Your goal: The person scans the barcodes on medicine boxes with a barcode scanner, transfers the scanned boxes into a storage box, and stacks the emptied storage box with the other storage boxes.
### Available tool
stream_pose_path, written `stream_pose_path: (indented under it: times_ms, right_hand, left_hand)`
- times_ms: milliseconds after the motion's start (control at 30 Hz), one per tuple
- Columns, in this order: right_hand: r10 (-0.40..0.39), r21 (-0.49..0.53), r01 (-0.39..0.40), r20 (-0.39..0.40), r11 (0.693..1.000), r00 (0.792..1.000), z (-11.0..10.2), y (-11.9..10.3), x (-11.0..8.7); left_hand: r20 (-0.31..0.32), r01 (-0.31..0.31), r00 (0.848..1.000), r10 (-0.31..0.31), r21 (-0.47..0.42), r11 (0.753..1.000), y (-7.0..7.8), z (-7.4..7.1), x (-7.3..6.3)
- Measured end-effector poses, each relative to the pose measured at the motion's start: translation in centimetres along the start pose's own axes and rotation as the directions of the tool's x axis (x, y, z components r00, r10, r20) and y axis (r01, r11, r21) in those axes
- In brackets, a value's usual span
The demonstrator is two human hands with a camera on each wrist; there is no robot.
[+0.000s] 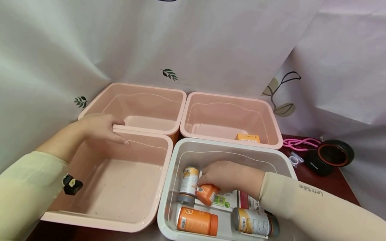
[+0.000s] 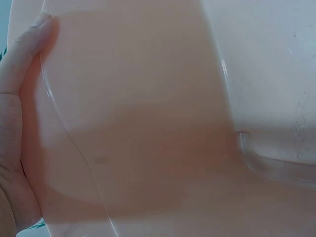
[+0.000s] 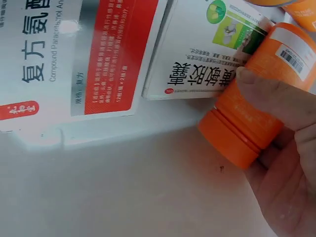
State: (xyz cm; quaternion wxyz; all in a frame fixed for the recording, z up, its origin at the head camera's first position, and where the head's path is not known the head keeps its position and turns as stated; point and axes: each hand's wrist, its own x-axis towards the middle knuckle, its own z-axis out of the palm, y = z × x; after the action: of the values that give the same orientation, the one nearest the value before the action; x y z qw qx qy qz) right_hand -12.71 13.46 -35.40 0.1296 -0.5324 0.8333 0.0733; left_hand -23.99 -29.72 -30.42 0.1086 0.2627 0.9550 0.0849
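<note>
My right hand point(image 1: 223, 174) reaches into the pale grey bin point(image 1: 167, 197) and holds an orange bottle point(image 1: 207, 194). In the right wrist view, its thumb lies along the orange bottle point(image 3: 256, 101), whose lid points down and left. Under and beside it lie a white-and-green medicine box point(image 3: 202, 54) and a red-and-white medicine box point(image 3: 116, 54). Another orange bottle point(image 1: 194, 221) and two yellow-and-white bottles with grey ends, one left point(image 1: 189, 184) and one right point(image 1: 253, 221), lie around. My left hand point(image 1: 101, 129) grips the rim of the front pink bin point(image 1: 167, 160), thumb inside.
Two more pink bins stand behind, left point(image 1: 144, 87) and right point(image 1: 229, 97); the right one holds an orange box point(image 1: 248, 138). Pink cord point(image 1: 298, 143) and a black object with a round opening point(image 1: 327, 157) lie on the dark red table point(image 1: 328, 187). A curtain point(image 1: 211, 50) hangs behind.
</note>
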Motion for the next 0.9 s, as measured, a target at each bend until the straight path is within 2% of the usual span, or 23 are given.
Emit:
stream_pose_path:
  times_ms: [67,133,233,367,533,600,667,733,800,867,900]
  right_hand:
    - [0.025,0.04,-0.025,-0.002,0.999,1.0,-0.2,0.1,-0.3]
    - [0.071,0.138,-0.072,0.01,0.988,0.997,-0.6,0.4,-0.7]
    - [0.136,0.333,-0.134,0.018,0.933,0.991,-1.8,0.8,-1.4]
    - [0.167,0.507,-0.126,-0.035,0.853,0.985,-3.4,1.6,-2.6]
    - [0.21,0.596,-0.102,-0.115,0.797,0.971,-5.1,2.1,-4.5]
    - [0.222,0.603,-0.092,-0.144,0.792,0.964,-5.7,2.3,-5.4]
    - [0.219,0.586,-0.064,-0.199,0.808,0.955,-6.4,2.4,-6.5]
    - [0.211,0.549,-0.022,-0.283,0.835,0.936,-7.2,2.6,-7.8]
    - [0.193,0.515,0.037,-0.385,0.856,0.902,-8.2,2.7,-9.5]
    - [0.177,0.478,0.102,-0.504,0.872,0.845,-9.4,2.8,-11.5]
    - [0.169,0.476,0.155,-0.569,0.865,0.805,-9.8,2.9,-12.7]
  left_hand:
    - [0.002,0.002,1.0,-0.002,0.002,1.0,0.0,0.0,0.1]
    - [0.002,0.002,1.0,-0.002,0.008,1.0,0.0,0.1,0.3]
    - [-0.002,0.005,1.0,-0.005,0.021,1.0,0.0,0.1,0.6]
    - [-0.004,0.004,1.0,-0.004,0.028,1.0,0.1,0.0,0.8]
    - [-0.005,-0.014,1.0,0.014,-0.007,1.0,0.2,0.3,1.1]
    - [-0.004,-0.022,1.0,0.022,-0.018,1.0,0.2,0.5,1.2]
    - [0.0,-0.024,1.0,0.024,-0.027,0.999,0.2,0.6,1.2]
    - [-0.001,-0.023,1.0,0.023,-0.021,1.0,0.2,0.7,1.2]
    - [-0.004,-0.021,1.0,0.021,-0.008,1.0,0.1,0.8,1.1]
    - [-0.009,-0.014,1.0,0.014,-0.002,1.0,0.0,0.8,0.9]
    - [-0.012,-0.013,1.0,0.013,0.001,1.0,0.0,0.8,0.8]
